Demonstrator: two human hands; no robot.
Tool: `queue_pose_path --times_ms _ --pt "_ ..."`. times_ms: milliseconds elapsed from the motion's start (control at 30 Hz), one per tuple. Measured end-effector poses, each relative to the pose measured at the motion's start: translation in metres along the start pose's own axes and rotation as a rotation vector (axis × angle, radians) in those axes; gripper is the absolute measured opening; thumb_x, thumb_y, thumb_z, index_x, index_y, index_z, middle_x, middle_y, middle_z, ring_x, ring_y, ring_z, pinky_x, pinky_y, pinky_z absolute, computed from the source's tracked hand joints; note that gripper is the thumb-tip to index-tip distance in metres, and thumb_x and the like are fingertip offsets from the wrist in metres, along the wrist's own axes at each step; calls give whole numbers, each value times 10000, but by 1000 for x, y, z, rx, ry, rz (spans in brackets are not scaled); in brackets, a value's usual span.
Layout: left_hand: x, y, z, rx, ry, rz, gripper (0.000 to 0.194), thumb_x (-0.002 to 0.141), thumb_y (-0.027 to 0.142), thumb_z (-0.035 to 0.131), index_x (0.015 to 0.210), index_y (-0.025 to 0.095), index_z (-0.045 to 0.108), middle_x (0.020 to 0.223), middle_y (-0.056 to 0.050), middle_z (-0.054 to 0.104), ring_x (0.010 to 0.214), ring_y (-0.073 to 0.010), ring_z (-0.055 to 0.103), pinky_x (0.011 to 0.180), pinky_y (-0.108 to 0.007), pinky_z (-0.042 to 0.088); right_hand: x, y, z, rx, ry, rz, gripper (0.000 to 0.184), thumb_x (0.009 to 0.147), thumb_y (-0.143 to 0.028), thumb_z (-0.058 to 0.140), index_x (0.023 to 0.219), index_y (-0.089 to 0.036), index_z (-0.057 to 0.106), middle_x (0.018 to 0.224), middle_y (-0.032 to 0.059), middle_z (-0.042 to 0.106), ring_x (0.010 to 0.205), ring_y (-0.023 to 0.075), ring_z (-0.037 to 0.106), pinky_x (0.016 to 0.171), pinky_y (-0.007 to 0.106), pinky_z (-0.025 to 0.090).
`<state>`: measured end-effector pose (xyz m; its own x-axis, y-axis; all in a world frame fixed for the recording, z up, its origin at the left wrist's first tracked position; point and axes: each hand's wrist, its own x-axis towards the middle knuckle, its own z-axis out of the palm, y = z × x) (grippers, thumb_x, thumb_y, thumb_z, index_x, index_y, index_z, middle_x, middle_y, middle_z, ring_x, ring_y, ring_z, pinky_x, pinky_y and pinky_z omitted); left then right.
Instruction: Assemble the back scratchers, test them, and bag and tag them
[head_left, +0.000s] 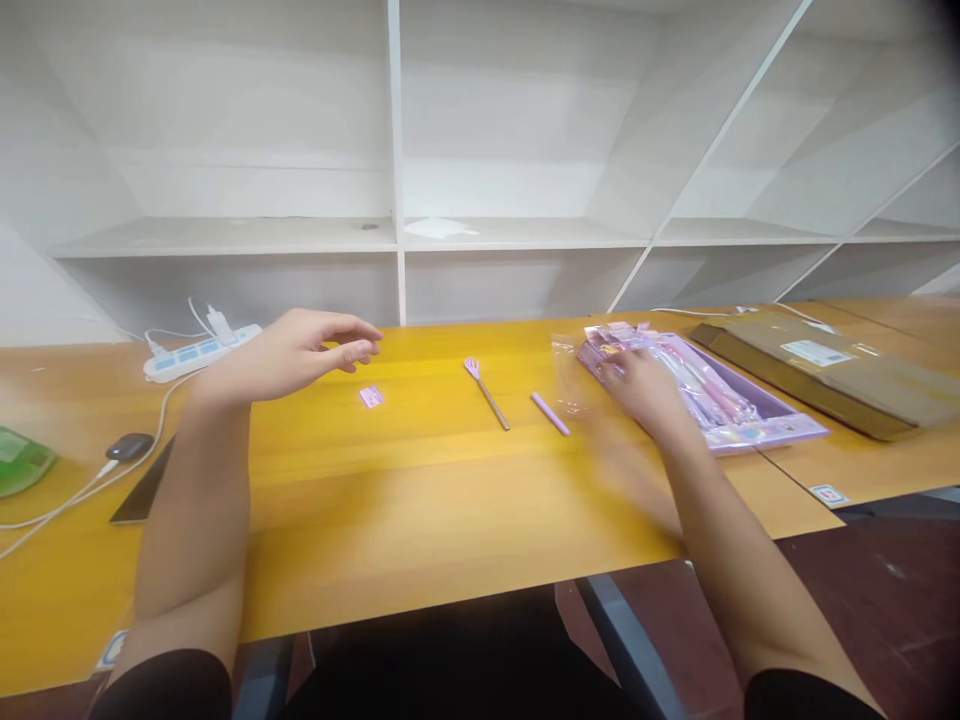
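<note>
My left hand (307,350) hovers over the table with its fingers stretched out, holding nothing. Just past its fingertips a small pink printed card (371,397) lies flat. My right hand (637,385) is at the left end of a shallow lilac box (802,428), fingers bent down onto the packets there; what they grip is hidden. Inside the box are several pink and purple items in clear packaging (709,385). Beside that hand lies a clear plastic wrapper (568,375). Between my hands are a thin metal-handled tool with a pronged lilac head (486,392) and a short lilac stick (550,413).
A flat cardboard box (817,365) lies at right. On the left are a white power strip (199,352), cables, a black device (129,447), a dark flat object (142,487) and a green object (22,460). White shelves (397,235) rise behind the table (420,530).
</note>
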<state>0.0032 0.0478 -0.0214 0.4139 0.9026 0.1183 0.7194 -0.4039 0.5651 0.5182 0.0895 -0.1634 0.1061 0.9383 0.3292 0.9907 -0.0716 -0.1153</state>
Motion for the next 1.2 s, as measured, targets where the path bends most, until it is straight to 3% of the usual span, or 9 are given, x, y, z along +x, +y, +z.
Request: queue_pose_path --times_ms 100,200,300,467,667,800,900,1000,1200 --pt "2 1 1 -89 31 25 544 1016 704 656 1328 284 805 1292 -99 827 1173 -329 798 1019 -501 686 4 -68 16 74 -233 -121 395 1140 -432 476 1054 -185 772 1084 135 804 956 231 742 832 299 500" --pt "1 1 1 -117 50 47 532 1017 685 670 1315 268 813 1289 -109 824 1165 -332 797 1041 -528 687 2 -126 39 84 -364 -179 489 1129 -596 520 1127 -167 755 1150 161 801 1005 255 762 859 314 524" --pt "0 2 2 -110 50 47 524 1031 672 660 1325 266 811 1291 -113 822 1161 -333 797 1040 -541 689 0 -159 58 44 -430 -191 431 1121 -511 606 1259 -118 720 1245 196 766 1097 285 758 974 388 570" --pt "0 2 3 -98 63 73 490 1045 641 659 1311 260 813 1280 -115 824 1167 -318 793 999 -501 704 2 -156 60 -4 -516 -149 437 1074 -453 745 1394 -159 693 1372 123 709 1176 244 729 1017 468 647" --pt "2 1 1 -61 74 73 500 1047 655 642 1305 262 811 1242 -112 835 1142 -308 799 983 -480 696 11 -110 29 -71 -479 -2 448 1139 -374 511 1345 -22 696 1225 299 761 1132 326 761 919 360 537" --pt "1 3 1 -46 73 60 497 1043 665 638 1294 274 816 1225 -102 841 1137 -304 800 959 -459 693 15 -95 28 -106 -549 49 361 1063 -318 600 1183 -36 791 1144 289 796 1112 365 775 872 356 505" --pt "1 3 2 -76 64 65 504 1041 652 646 1303 254 811 1237 -111 838 1145 -302 800 945 -449 700 19 -101 31 -69 -585 3 277 1028 -256 632 1031 -51 819 1080 268 804 1015 332 775 812 333 477" --pt "1 1 4 -111 49 68 498 1040 635 656 1305 241 807 1259 -117 834 1159 -298 801 952 -439 698 25 -117 22 27 -560 -62 256 1021 -260 642 947 -73 800 968 214 788 869 266 732 741 309 433" --pt "14 2 19 55 44 87 464 1048 639 635 1256 265 812 1291 -88 831 1182 -290 787 1007 -414 641 34 -167 -38 436 -403 -278 362 1118 -487 525 1138 -202 747 832 -19 604 681 124 497 620 250 351"
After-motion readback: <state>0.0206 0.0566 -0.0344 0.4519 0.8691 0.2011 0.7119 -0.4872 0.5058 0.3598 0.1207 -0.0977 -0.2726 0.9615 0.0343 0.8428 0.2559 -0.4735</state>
